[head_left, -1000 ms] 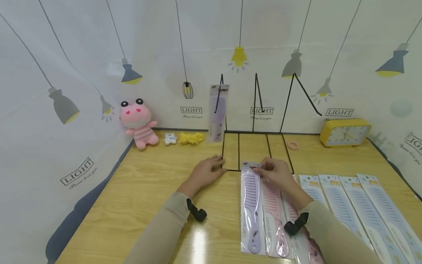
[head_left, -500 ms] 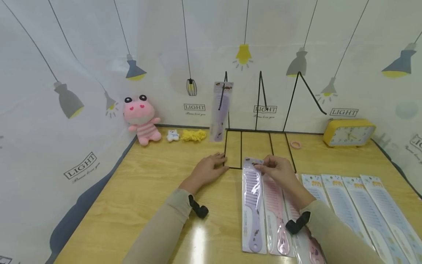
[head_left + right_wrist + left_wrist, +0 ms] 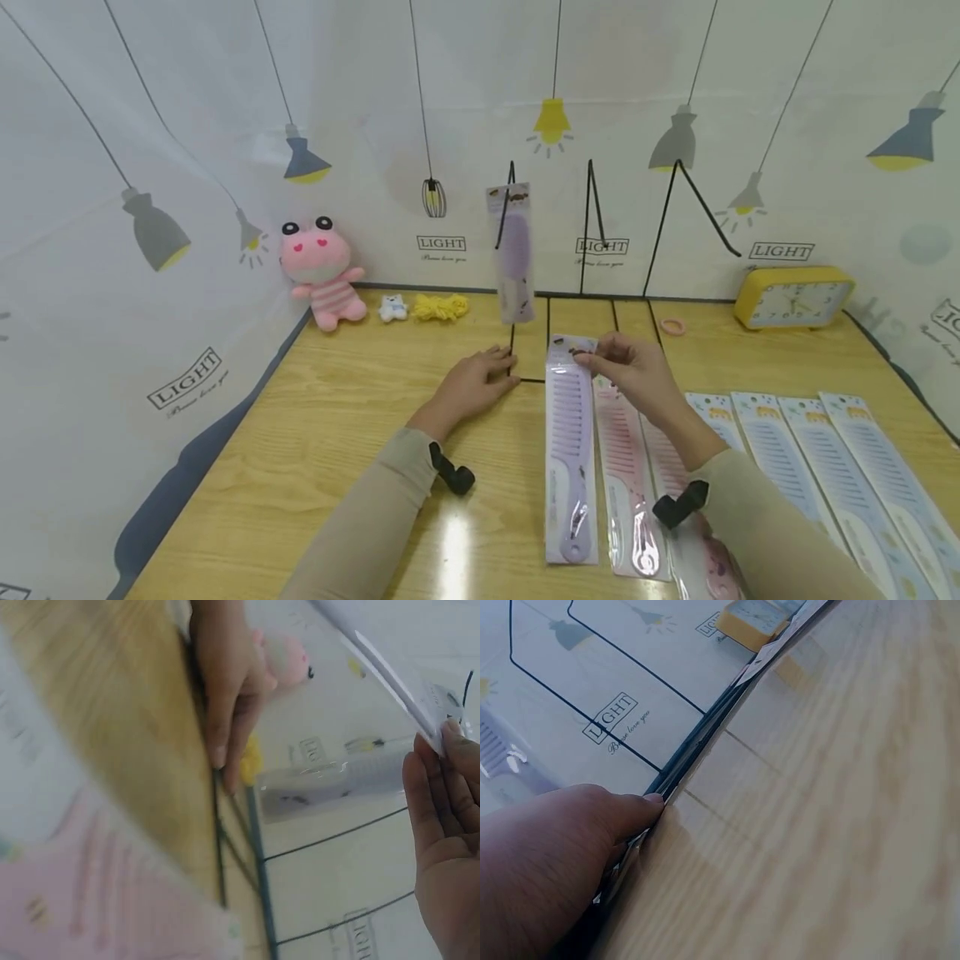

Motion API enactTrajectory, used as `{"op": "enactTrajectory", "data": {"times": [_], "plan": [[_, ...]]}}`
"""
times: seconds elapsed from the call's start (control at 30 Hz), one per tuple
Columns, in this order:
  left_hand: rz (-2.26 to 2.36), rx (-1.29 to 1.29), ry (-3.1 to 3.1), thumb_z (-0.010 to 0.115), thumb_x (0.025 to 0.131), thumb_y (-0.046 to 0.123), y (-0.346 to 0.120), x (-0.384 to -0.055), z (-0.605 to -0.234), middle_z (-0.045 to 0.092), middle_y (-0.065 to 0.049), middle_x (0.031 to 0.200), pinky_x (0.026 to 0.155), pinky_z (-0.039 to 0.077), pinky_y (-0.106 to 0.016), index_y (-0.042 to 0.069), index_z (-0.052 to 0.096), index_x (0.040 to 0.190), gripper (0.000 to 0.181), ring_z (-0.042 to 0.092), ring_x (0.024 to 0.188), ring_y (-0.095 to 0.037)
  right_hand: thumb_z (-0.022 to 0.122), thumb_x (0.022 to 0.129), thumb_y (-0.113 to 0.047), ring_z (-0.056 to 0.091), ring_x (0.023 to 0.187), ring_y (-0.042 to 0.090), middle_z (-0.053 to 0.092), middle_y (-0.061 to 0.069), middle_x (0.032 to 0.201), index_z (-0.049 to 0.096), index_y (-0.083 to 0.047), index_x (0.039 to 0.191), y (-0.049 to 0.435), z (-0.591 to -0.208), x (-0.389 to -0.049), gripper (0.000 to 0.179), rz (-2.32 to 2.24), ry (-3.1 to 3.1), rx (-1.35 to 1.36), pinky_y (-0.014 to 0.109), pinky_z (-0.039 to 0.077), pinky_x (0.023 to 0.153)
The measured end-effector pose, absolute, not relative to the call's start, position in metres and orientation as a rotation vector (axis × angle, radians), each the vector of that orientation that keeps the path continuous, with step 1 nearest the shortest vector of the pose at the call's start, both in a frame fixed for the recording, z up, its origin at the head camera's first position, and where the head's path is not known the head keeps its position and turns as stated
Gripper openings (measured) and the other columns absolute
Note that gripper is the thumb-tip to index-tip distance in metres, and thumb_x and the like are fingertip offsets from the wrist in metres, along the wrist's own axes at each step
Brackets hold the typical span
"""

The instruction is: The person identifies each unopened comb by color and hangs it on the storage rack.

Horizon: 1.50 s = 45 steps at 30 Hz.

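Between thumb and fingers, my right hand point(image 3: 632, 375) pinches the printed top of a clear-packaged purple comb point(image 3: 572, 450). The right wrist view shows this package tilted up off the wooden table. My left hand point(image 3: 472, 385) rests at the front left corner of a black wire rack point(image 3: 531, 381), fingers extended and thumb along the base wire. Another packaged purple comb point(image 3: 516, 242) hangs from the rack's left prong; the middle and right prongs hold nothing. Right beside the pinched comb lies a packaged pink comb point(image 3: 624, 467), partly under my right hand.
Another pink comb point(image 3: 663, 458) lies beneath my right forearm, with several blue packaged combs point(image 3: 787, 467) to its right. Along the back stand a pink plush toy point(image 3: 324, 271), a small white bear figure point(image 3: 392, 307), yellow yarn point(image 3: 441, 307), a pink ring point(image 3: 672, 327) and a yellow clock point(image 3: 797, 298).
My right hand has raised the top of the purple comb package and moved it slightly toward the rack. The hanging comb has swung to the right. My left hand stays at the rack corner.
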<state>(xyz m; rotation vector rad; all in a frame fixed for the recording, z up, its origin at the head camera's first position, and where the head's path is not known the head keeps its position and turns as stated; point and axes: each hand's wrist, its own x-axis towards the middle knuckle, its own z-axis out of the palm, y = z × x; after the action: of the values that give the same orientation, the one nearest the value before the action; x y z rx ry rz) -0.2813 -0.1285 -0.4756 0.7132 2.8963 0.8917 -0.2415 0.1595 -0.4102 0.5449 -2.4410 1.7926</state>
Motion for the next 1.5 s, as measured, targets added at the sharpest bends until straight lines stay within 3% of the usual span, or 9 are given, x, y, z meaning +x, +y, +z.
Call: {"op": "enactTrajectory", "data": {"times": [0.2, 0.5, 0.9, 1.03, 1.17, 1.3, 1.5], "plan": [[0.890, 0.692, 2.889, 0.057, 0.103, 0.044, -0.131, -0.280, -0.474, 0.040, 0.002, 0.158, 0.122, 0.021, -0.042, 0.019, 0.052, 0.148, 0.052, 0.028, 0.149, -0.019, 0.075, 0.094, -0.017, 0.069, 0.081, 0.018, 0.075, 0.000, 0.088, 0.070, 0.003, 0.092, 0.141, -0.378, -0.240, 0.020, 1.891, -2.264, 0.666, 0.028, 0.059, 0.076], [0.857, 0.690, 2.910, 0.054, 0.102, 0.050, -0.132, -0.283, -0.479, 0.039, 0.007, 0.157, 0.122, 0.022, -0.040, 0.022, 0.053, 0.148, 0.054, 0.028, 0.149, -0.016, 0.077, 0.091, -0.015, 0.072, 0.071, 0.021, 0.075, 0.009, 0.082, 0.071, 0.001, 0.087, 0.121, -0.338, -0.240, 0.018, 1.770, -2.258, 0.685, 0.030, 0.061, 0.069], [0.830, 0.785, 2.943, 0.056, 0.102, 0.043, -0.135, -0.290, -0.486, 0.044, 0.005, 0.155, 0.122, 0.023, -0.038, 0.025, 0.057, 0.145, 0.046, 0.033, 0.147, -0.016, 0.078, 0.090, -0.028, 0.072, 0.076, 0.022, 0.075, 0.006, 0.085, 0.072, -0.006, 0.089, 0.095, -0.298, -0.246, 0.023, 1.640, -2.426, 0.620, 0.032, 0.061, 0.071], [0.876, 0.787, 2.960, 0.061, 0.099, 0.043, -0.135, -0.286, -0.483, 0.055, 0.001, 0.147, 0.115, 0.038, -0.039, 0.026, 0.066, 0.135, 0.040, 0.049, 0.136, -0.020, 0.078, 0.090, -0.032, 0.072, 0.081, 0.023, 0.075, 0.006, 0.088, 0.073, -0.007, 0.092, 0.087, -0.291, -0.249, 0.025, 1.670, -2.478, 0.631, 0.034, 0.059, 0.075], [0.906, 0.766, 2.967, 0.063, 0.098, 0.039, -0.136, -0.284, -0.481, 0.068, -0.001, 0.126, 0.103, 0.048, -0.042, 0.021, 0.068, 0.127, 0.034, 0.062, 0.117, -0.023, 0.078, 0.089, -0.036, 0.072, 0.088, 0.022, 0.076, 0.006, 0.095, 0.076, -0.008, 0.099, 0.079, -0.286, -0.253, 0.030, 1.788, -2.441, 0.657, 0.035, 0.059, 0.081], [0.850, 0.770, 3.016, 0.061, 0.099, 0.029, -0.136, -0.285, -0.482, 0.070, -0.006, 0.117, 0.096, 0.053, -0.043, 0.012, 0.069, 0.122, 0.030, 0.066, 0.109, -0.026, 0.078, 0.089, -0.036, 0.070, 0.091, 0.023, 0.075, 0.007, 0.099, 0.076, -0.006, 0.102, 0.073, -0.282, -0.257, 0.033, 1.905, -2.343, 0.663, 0.034, 0.061, 0.081], [0.956, 0.694, 2.952, 0.067, 0.095, 0.039, -0.135, -0.286, -0.482, 0.068, 0.000, 0.103, 0.084, 0.054, -0.039, 0.018, 0.071, 0.097, 0.022, 0.062, 0.095, -0.017, 0.079, 0.088, -0.038, 0.070, 0.090, 0.022, 0.075, 0.006, 0.096, 0.077, -0.006, 0.098, 0.068, -0.282, -0.264, 0.033, 1.853, -2.307, 0.637, 0.035, 0.061, 0.079]]}}
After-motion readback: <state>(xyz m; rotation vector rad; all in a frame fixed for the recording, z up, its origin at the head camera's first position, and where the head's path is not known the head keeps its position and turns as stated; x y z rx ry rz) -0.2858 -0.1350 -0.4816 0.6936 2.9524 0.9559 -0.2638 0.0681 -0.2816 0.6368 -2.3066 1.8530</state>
